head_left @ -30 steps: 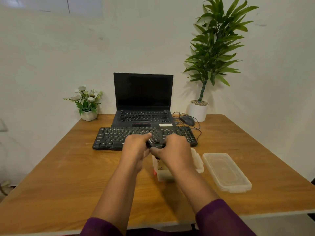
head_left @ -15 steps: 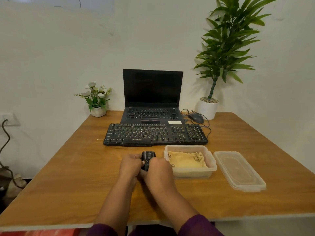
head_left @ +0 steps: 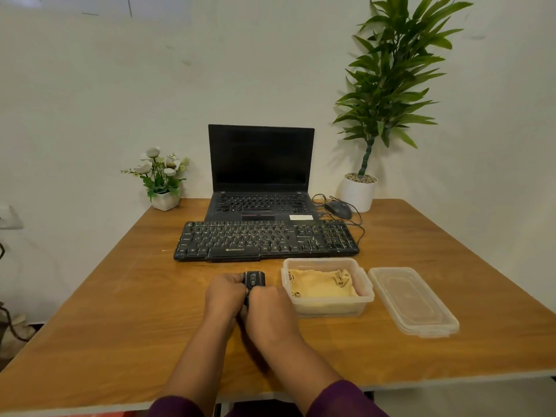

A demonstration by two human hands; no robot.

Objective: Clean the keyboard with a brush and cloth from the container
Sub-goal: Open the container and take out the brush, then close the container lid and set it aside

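Black keyboard lies left-right; both hands' fingers clamp a small black device

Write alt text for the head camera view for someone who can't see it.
Both hands, left hand and right hand, together grip a small black device over a wooden table, in front of a black keyboard. To the right, an open container holds a yellow cloth, its lid lying beside it; an open laptop stands behind.
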